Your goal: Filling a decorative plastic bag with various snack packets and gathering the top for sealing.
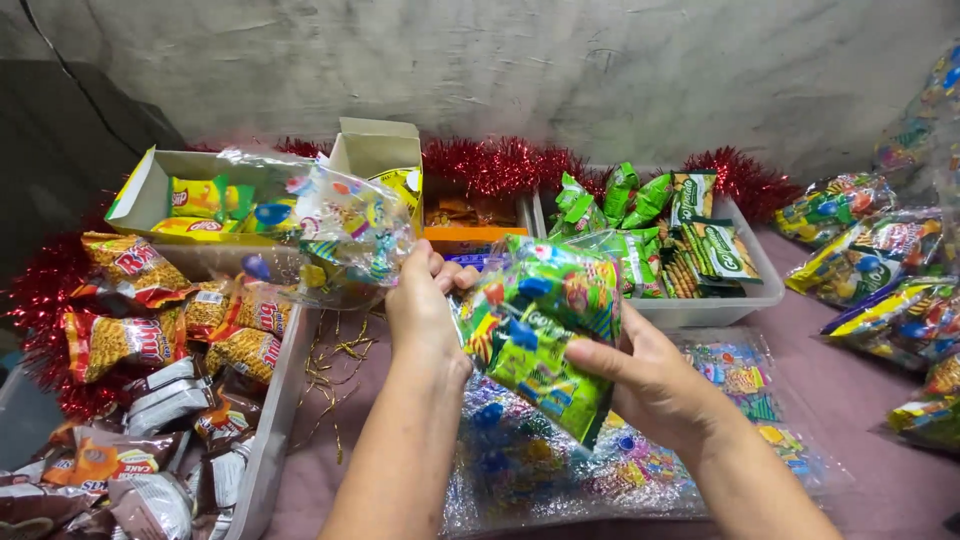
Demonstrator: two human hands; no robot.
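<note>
The clear printed cellophane gift bag point(540, 330) is glossy, crinkled film around a shiny green foil snack packet point(545, 375). The red tinsel garland point(500, 162) glitters metallic. The translucent plastic bin point(700, 310) looks smooth, the yellow cardboard box point(150, 185) matt, the grey plaster wall point(500, 70) rough.

Two bare forearms rise from the bottom edge, each ending in a bare hand. The left hand point(425, 315) wears no ring, watch or glove, and its forearm carries no sleeve up to the frame edge. The right hand point(650, 385) is equally unadorned: no bracelet, no band at the wrist, no cuff in view. Fingernails look short and unpainted. No clothing shows anywhere on either arm.
</note>
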